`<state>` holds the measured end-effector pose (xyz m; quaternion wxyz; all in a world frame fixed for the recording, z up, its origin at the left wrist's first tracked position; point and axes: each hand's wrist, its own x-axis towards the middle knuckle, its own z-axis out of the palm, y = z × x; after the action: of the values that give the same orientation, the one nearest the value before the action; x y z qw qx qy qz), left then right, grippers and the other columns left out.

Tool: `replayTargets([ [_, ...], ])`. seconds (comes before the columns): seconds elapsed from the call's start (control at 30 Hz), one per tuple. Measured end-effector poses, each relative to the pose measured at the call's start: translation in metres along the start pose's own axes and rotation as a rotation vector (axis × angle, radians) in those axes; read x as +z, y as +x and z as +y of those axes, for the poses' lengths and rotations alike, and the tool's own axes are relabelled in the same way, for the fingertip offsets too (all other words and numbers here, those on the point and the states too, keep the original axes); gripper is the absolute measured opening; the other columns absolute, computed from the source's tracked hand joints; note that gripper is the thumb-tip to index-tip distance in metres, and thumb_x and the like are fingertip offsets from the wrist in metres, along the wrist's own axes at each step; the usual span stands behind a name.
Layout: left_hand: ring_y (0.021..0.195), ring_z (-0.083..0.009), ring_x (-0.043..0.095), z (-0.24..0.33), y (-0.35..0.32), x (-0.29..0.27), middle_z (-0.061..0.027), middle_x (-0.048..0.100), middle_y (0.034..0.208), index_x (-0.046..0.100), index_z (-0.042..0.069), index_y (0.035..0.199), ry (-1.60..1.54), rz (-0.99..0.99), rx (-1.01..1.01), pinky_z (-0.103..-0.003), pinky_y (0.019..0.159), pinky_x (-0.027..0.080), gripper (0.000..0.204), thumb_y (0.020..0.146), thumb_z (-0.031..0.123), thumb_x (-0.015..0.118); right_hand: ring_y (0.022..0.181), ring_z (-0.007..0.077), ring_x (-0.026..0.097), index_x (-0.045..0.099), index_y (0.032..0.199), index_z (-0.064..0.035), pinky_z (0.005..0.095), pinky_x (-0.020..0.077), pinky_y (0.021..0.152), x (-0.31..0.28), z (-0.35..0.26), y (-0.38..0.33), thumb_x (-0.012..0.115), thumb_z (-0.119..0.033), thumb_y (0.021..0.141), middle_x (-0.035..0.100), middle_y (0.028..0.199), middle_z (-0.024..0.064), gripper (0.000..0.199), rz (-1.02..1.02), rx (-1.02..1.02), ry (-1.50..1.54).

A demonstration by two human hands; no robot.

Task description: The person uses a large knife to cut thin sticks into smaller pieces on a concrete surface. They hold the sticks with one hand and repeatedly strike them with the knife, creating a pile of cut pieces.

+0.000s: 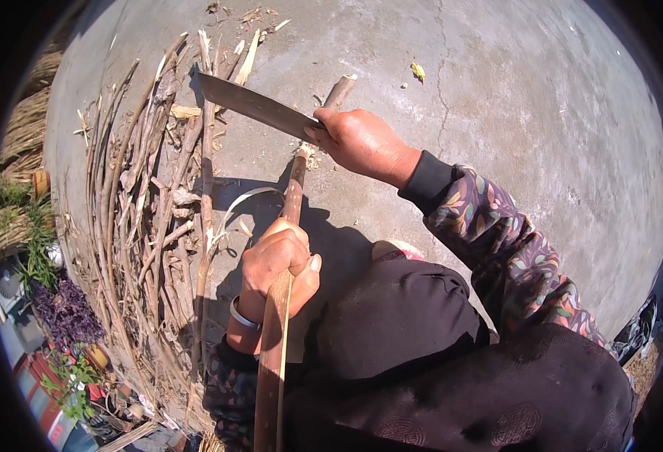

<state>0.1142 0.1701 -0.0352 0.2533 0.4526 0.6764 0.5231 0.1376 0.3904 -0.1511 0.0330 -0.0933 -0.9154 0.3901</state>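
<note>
My left hand [275,264] is wrapped round a long brown branch [295,188], whose lower length runs back beside my left forearm. Pale bare wood and chips show at a chopped spot on the branch, just under the blade. In my right hand [365,145] is the handle of a machete [260,105], mostly covered by the fingers. Its broad dark blade points left, crossing above the branch, and its tip is over the stick pile. Past the blade, a thick length of wood [339,92] continues the branch's line; whether the two are still joined is hidden.
A heap of sticks and branches [150,173] lies along the left on grey concrete [542,151]. A curl of peeled bark [244,197] is beside the branch. Green plants [71,380] and straw bundles [26,143] stand at the far left. A yellow scrap [418,72] lies ahead.
</note>
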Motion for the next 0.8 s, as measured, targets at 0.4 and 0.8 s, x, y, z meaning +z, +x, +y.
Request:
replayTargets([
  [0.4, 0.066, -0.0226, 0.052, 0.0, 0.002, 0.001, -0.006, 0.046, 0.065, 0.039, 0.007, 0.068, 0.019, 0.016, 0.015, -0.032, 0.06, 0.045, 0.032, 0.068, -0.013, 0.064, 0.079, 0.0422, 0.066, 0.061, 0.095, -0.0047, 0.0522, 0.0524, 0.068, -0.002, -0.001, -0.001, 0.054, -0.021, 0.092, 0.067, 0.079, 0.021, 0.018, -0.117, 0.039, -0.068],
  [0.8, 0.081, -0.0201, 0.054, -0.001, -0.018, -0.012, -0.0063, 0.05, 0.074, 0.041, 0.008, 0.077, -0.226, 0.392, -0.101, -0.041, 0.074, 0.052, 0.022, 0.084, -0.004, 0.058, 0.078, 0.0415, 0.065, 0.063, 0.095, -0.0057, 0.0515, 0.0516, 0.068, 0.027, 0.027, -0.008, 0.056, -0.023, 0.091, 0.067, 0.079, 0.0195, 0.019, -0.147, 0.095, -0.074],
])
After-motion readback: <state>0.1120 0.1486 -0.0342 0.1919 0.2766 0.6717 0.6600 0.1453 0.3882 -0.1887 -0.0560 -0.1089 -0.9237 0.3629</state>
